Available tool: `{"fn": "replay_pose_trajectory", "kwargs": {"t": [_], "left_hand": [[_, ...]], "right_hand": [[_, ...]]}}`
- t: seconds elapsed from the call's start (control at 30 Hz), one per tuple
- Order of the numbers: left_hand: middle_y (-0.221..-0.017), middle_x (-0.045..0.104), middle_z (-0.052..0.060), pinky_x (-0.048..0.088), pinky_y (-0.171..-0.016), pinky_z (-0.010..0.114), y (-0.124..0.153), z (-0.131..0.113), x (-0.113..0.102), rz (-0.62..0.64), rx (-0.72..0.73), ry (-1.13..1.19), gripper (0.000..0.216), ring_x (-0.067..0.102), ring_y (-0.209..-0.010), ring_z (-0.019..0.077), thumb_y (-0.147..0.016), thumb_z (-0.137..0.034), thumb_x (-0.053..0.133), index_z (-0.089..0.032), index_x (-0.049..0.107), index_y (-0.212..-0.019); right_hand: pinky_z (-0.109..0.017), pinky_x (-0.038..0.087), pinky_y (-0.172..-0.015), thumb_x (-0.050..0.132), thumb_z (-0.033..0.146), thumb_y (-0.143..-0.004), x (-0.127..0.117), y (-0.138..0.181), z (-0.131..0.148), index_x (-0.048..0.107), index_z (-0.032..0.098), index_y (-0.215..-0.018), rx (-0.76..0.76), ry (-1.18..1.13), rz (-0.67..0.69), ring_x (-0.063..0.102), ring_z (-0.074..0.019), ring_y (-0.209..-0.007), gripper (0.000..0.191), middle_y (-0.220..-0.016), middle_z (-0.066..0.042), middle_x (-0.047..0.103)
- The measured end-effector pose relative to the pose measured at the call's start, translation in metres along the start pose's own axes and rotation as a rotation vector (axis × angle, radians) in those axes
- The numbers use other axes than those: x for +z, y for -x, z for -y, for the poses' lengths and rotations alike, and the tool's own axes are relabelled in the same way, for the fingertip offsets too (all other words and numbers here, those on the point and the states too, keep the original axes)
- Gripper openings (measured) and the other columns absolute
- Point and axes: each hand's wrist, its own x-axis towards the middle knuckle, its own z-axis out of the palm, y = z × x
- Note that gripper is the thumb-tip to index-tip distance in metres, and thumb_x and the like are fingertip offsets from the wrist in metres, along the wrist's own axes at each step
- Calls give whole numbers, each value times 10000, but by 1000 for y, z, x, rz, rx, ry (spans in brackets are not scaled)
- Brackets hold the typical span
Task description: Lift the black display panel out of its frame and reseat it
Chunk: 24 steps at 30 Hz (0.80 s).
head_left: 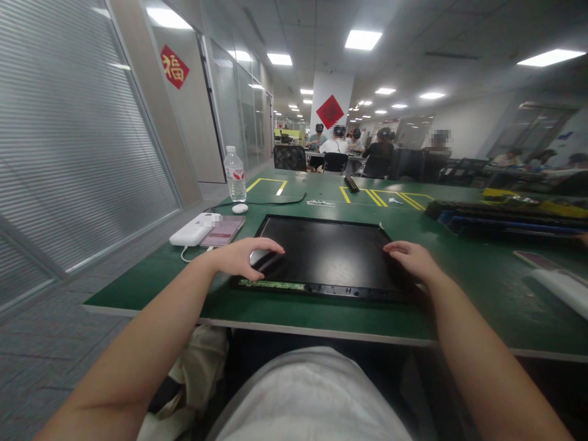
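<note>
A flat black display panel in a shallow black frame lies on the green table in front of me. A green circuit board strip runs along the left part of its near edge. My left hand is at the panel's left side, thumb and fingers spread apart over the edge. At the opposite side is my right hand, its fingers stretched out over the right edge and its thumb partly hidden. Whether either hand touches the panel I cannot tell.
Left of the panel are a phone, a white power bank with a cable, a small white case and a water bottle. Yellow tape marks the far table. Dark strips are stacked at right.
</note>
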Motion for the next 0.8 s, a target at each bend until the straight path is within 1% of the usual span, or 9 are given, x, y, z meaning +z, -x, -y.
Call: {"fn": "replay_pose_trajectory", "kwargs": {"t": [0.1, 0.2, 0.3, 0.37, 0.47, 0.5, 0.6, 0.67, 0.8], "left_hand": [[-1454, 624, 56, 368, -1149, 338, 0, 2, 0, -4, 6, -6, 654, 570, -1326, 249, -724, -163, 747, -234, 598, -1357], [-1446, 623, 78, 369, -1151, 352, -1, 4, 0, -36, -4, 5, 616, 563, -1333, 258, -755, -294, 782, -228, 616, -1345], [-1437, 620, 103, 405, -1132, 365, -3, 8, 1, -108, -139, -29, 570, 579, -1318, 274, -790, -493, 749, -226, 669, -1287], [-1421, 619, 136, 426, -1120, 406, -5, 12, 3, -173, -260, -87, 551, 589, -1299, 305, -823, -555, 679, -209, 698, -1251], [-1368, 636, 197, 414, -1122, 505, -7, 22, 6, -245, -370, -160, 497, 585, -1278, 377, -849, -509, 614, -168, 731, -1191], [-1341, 651, 203, 418, -1115, 517, -8, 25, 6, -256, -398, -178, 472, 591, -1263, 390, -848, -486, 605, -165, 744, -1166], [-1262, 705, 179, 430, -1111, 491, -10, 33, 8, -271, -463, -223, 404, 609, -1244, 385, -845, -430, 587, -188, 771, -1110], [-1232, 730, 156, 428, -1115, 467, -10, 36, 8, -272, -489, -243, 378, 616, -1241, 369, -844, -388, 575, -204, 776, -1106], [-1228, 751, 135, 440, -1102, 436, -12, 36, 9, -258, -511, -261, 381, 638, -1220, 345, -826, -299, 557, -209, 776, -1125]], "right_hand": [[-328, 528, -958, 611, 236, -743, 1, 0, -1, 772, 241, -865, -10, 8, -3, 732, -208, -968, 203, -993, -48, 798], [-319, 517, -963, 604, 251, -754, 0, -1, 0, 778, 238, -888, -13, 34, -23, 722, -206, -992, 220, -1013, -49, 795], [-324, 514, -939, 597, 256, -757, -5, -2, -1, 790, 236, -932, 13, 89, -74, 709, -219, -1003, 262, -1026, -54, 790], [-335, 523, -888, 593, 257, -753, -8, -4, -4, 798, 239, -946, 52, 135, -113, 708, -231, -960, 282, -996, -58, 789], [-333, 531, -761, 604, 238, -720, -10, -7, -12, 806, 236, -909, 121, 196, -133, 701, -225, -787, 277, -859, -60, 782], [-329, 528, -718, 612, 231, -706, -11, -8, -15, 808, 234, -889, 139, 211, -126, 688, -218, -722, 268, -801, -58, 772], [-322, 515, -638, 627, 224, -679, -10, -10, -22, 813, 230, -853, 168, 244, -100, 650, -201, -605, 255, -709, -56, 748], [-319, 516, -640, 633, 219, -667, -10, -12, -24, 818, 233, -860, 169, 260, -91, 654, -203, -615, 267, -730, -60, 755], [-323, 534, -714, 640, 202, -648, -8, -16, -28, 827, 241, -882, 165, 275, -66, 690, -223, -712, 301, -800, -65, 773]]}}
